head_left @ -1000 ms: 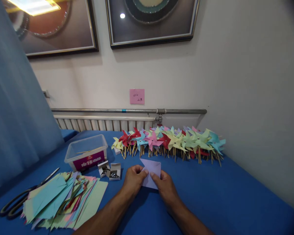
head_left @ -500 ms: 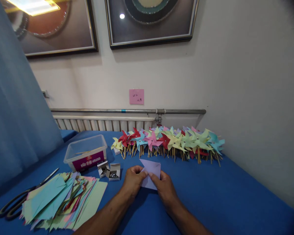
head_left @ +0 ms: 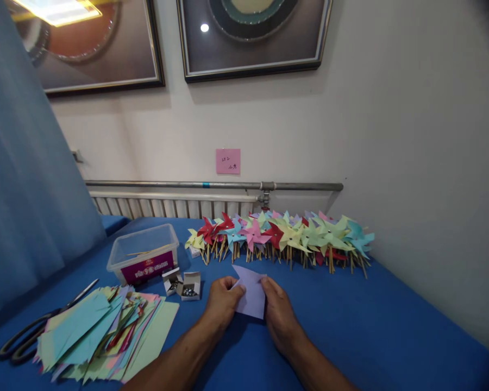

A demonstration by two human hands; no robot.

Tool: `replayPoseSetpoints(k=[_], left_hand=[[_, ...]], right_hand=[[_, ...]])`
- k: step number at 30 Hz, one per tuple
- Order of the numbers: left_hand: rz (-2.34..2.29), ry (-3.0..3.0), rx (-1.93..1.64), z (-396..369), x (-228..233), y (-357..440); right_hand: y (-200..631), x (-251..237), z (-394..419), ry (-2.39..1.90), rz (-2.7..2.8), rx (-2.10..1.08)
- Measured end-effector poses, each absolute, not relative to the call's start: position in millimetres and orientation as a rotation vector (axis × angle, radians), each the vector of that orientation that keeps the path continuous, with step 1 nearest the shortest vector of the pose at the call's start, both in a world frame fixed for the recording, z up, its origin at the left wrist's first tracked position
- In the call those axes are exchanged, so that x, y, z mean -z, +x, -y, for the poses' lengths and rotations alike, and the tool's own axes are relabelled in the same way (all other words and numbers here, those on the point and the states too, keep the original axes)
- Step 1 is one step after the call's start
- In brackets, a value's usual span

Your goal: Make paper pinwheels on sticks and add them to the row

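A piece of purple paper is held up between my two hands, just above the blue cloth, one corner pointing up to the left. My left hand pinches its left edge, thumb on the near face. At the upper right edge, my right hand has thumb and fingers closed on the paper. Behind it lies a long row of finished paper pinwheels on sticks. Two small white boxes of metal pins stand open left of my left hand.
At the left lie a pile of coloured cut paper sheets and black-handled scissors. A clear plastic tub with sticks in it stands behind them. A radiator and pipe run along the wall beyond the table.
My right thumb has moved from the middle of the purple paper out to its right edge. More of the paper's face shows now. My left hand keeps its pinch.
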State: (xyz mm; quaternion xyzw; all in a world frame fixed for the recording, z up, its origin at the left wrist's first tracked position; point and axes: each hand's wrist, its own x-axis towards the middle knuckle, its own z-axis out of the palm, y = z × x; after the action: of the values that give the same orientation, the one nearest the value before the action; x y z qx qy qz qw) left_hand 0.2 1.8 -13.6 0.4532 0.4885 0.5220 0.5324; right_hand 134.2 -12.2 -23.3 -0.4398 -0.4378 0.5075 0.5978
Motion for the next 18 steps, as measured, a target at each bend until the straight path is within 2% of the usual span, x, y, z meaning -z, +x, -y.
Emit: replayPoseSetpoints(k=[5,18], left_hand=[[-1.174,1.113,-1.238,-1.3,15.0,2.4],[-1.150,1.054,-1.208,-1.3,14.0,1.9]], right_hand=[[132.3,22.9,14.4,-0.945,0.901,-1.317],[135.0,26.8,8.2,-0.965,0.896,-1.287]])
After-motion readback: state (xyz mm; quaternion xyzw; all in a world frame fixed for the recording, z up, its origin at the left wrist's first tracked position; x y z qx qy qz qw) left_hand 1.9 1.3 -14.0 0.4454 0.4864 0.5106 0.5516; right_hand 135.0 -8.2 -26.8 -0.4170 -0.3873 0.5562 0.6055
